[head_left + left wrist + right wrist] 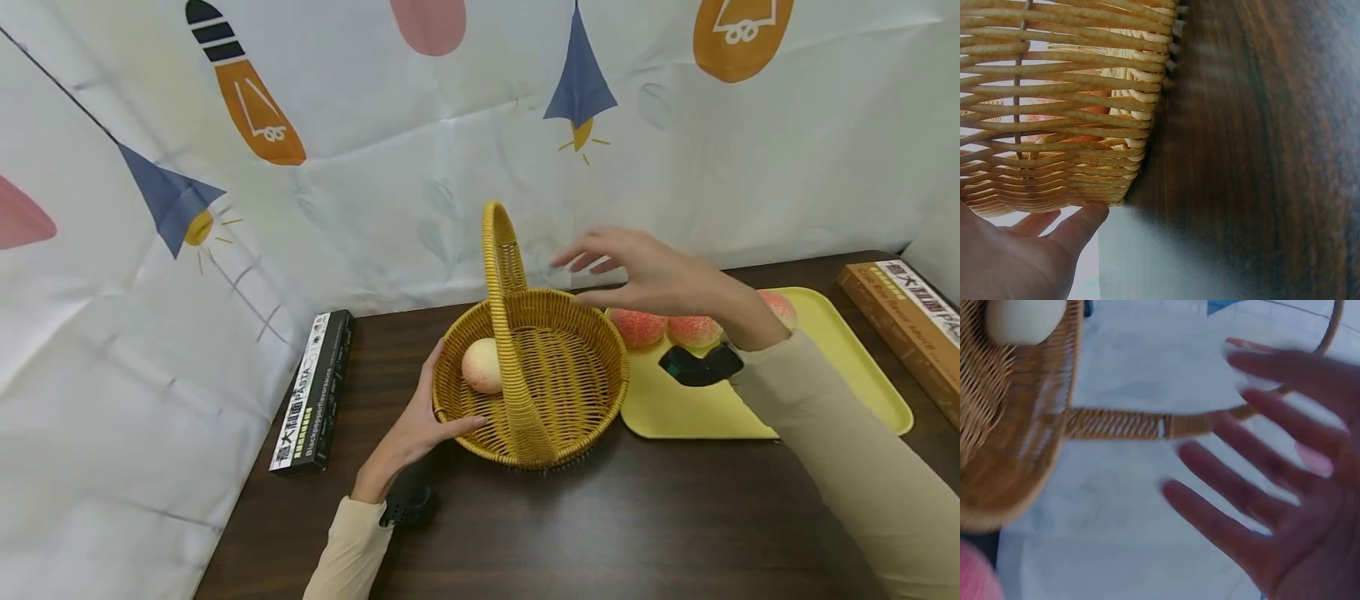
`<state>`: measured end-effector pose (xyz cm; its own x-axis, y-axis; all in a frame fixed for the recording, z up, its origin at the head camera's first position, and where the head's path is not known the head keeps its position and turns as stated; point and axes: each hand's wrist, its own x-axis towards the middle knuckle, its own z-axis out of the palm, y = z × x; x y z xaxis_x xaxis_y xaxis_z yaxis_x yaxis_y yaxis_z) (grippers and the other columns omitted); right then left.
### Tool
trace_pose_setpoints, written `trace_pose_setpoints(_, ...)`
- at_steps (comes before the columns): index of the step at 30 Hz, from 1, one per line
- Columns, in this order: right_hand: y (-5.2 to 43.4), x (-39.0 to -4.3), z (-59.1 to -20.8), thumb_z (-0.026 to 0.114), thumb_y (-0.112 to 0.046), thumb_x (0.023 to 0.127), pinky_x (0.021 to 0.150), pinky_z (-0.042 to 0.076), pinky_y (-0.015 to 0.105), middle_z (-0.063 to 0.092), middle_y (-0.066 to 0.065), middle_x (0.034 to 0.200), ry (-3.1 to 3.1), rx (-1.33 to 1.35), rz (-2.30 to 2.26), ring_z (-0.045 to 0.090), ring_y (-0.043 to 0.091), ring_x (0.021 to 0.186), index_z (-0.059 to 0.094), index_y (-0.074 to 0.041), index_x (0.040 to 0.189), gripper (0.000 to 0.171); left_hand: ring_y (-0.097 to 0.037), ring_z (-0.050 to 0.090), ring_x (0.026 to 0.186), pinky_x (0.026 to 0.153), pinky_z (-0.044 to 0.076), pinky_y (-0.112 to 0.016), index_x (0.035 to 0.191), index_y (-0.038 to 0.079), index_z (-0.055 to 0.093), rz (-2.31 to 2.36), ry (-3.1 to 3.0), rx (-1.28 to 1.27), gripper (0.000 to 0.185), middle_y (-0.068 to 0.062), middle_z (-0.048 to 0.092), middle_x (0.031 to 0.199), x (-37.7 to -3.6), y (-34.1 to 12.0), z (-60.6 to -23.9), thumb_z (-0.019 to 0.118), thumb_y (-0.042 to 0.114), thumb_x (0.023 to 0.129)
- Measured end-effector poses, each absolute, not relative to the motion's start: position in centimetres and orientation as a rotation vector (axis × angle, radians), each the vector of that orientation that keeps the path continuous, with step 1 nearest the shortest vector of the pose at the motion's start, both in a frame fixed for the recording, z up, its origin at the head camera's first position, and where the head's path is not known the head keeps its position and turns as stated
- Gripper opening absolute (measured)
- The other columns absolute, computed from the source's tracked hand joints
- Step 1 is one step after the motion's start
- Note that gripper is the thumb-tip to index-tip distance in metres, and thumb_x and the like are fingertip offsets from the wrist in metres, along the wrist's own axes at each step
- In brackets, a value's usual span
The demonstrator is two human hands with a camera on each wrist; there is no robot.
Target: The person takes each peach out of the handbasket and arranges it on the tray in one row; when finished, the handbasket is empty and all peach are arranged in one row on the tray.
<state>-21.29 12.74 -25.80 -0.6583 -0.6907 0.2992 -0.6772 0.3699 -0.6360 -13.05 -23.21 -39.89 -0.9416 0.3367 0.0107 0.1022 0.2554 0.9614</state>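
Here, a pale peach (482, 365) lies inside a woven basket (581, 367), left of the basket's tall handle (504, 275), whose arch runs from 12 to 6 o'clock. The left hand (415, 425) touches the rim at 8 o'clock, fingers relaxed, holding nothing. The right hand (645, 271) hovers at 2 o'clock above the rim, fingers (1222, 500) spread wide and empty. Three reddish peaches (637, 327) sit just beside it at 3 o'clock on a yellow tray (840, 350). All rests on a dark surface (600, 533).

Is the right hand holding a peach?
No: the right hand hovers open with fingers spread above the basket rim, holding nothing; one peach lies in the basket.
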Motion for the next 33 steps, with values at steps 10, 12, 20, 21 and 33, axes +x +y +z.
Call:
trace_pose_setpoints(10,3.2,-23.6,-28.0,0.079,-0.007,0.093,0.107,0.048,0.047,0.064,0.013,0.138,2.264,-1.612,-0.843,0.058,0.031,0.129,0.064,-0.001,0.139,0.049,-0.036,0.035,0.150,0.114,0.038,-0.056,0.167,0.037,-0.005,1.721,2.356,0.416,0.122,-0.008,0.008,0.172,-13.0,-23.5,-39.9,0.086,0.023,0.088)
trace_pose_setpoints(12,2.0,-24.1,-29.5,0.081,-0.009,0.091,0.108,0.046,0.046,0.061,0.016,0.140,2.238,-1.665,-0.819,0.055,0.034,0.132,0.065,-0.001,0.138,0.050,-0.035,0.033,0.151,0.115,0.036,-0.056,0.167,0.037,-0.006,1.706,2.374,0.423,0.121,-0.007,0.006,0.173,-13.0,-23.5,-39.9,0.086,0.022,0.089)
trace_pose_setpoints(20,-0.1,-25.3,-34.1,0.085,-0.019,0.089,0.107,0.045,0.046,0.054,0.018,0.136,2.172,-1.716,-0.772,0.048,0.034,0.131,0.066,-0.002,0.134,0.052,-0.031,0.030,0.153,0.118,0.032,-0.055,0.167,0.039,-0.004,1.688,2.405,0.408,0.121,-0.004,0.006,0.173,-13.1,-23.3,-40.0,0.086,0.025,0.088)
trace_pose_setpoints(21,-0.2,-25.4,-34.5,0.084,-0.019,0.090,0.107,0.046,0.046,0.055,0.018,0.135,2.173,-1.714,-0.774,0.049,0.034,0.130,0.065,-0.002,0.135,0.052,-0.031,0.030,0.153,0.118,0.032,-0.055,0.167,0.039,-0.004,1.683,2.409,0.404,0.121,-0.004,0.006,0.173,-13.0,-23.3,-39.9,0.086,0.025,0.088)
trace_pose_setpoints(33,-0.2,-25.7,-35.4,0.085,-0.023,0.087,0.103,0.048,0.040,0.059,0.014,0.133,2.233,-1.537,-0.759,0.056,0.026,0.121,0.063,-0.006,0.138,0.058,-0.033,0.031,0.152,0.116,0.035,-0.056,0.167,0.036,-0.006,1.665,2.423,0.389,0.121,-0.007,0.008,0.173,-13.0,-23.1,-39.8,0.085,0.020,0.089)
